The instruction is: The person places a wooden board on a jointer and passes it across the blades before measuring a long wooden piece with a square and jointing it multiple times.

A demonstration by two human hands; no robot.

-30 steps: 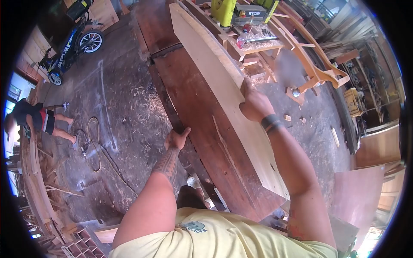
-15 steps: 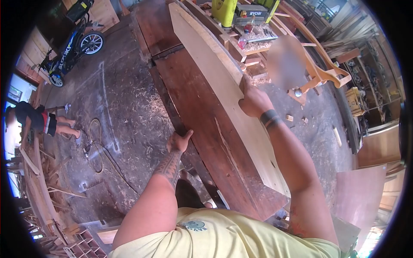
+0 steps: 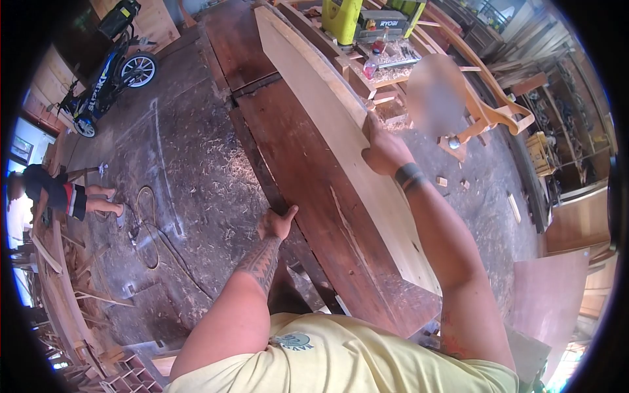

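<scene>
A long pale board [image 3: 327, 134] with a tapered far end lies along the right side of a reddish-brown wooden workbench [image 3: 288, 157]. My right hand [image 3: 388, 149] is closed round the board's right edge, thumb forward along it, with most fingers hidden on the far side. At the bench's left edge, my left hand [image 3: 278, 223] grips the wood with its thumb on top; the fingers are partly hidden. Between the hands, the bench top shows a long crack and worn patches.
A green Ryobi machine [image 3: 377, 25] stands beyond the bench among shavings and a bottle [image 3: 371, 64]. A curved wooden frame [image 3: 504, 118] is at right. On the left are a motorbike [image 3: 114, 85], a cable [image 3: 157, 229] on the floor and another person [image 3: 59, 193] bending over timber.
My left hand has shifted slightly nearer to me along the bench edge. My right hand keeps its hold on the board. The person at left has moved a little.
</scene>
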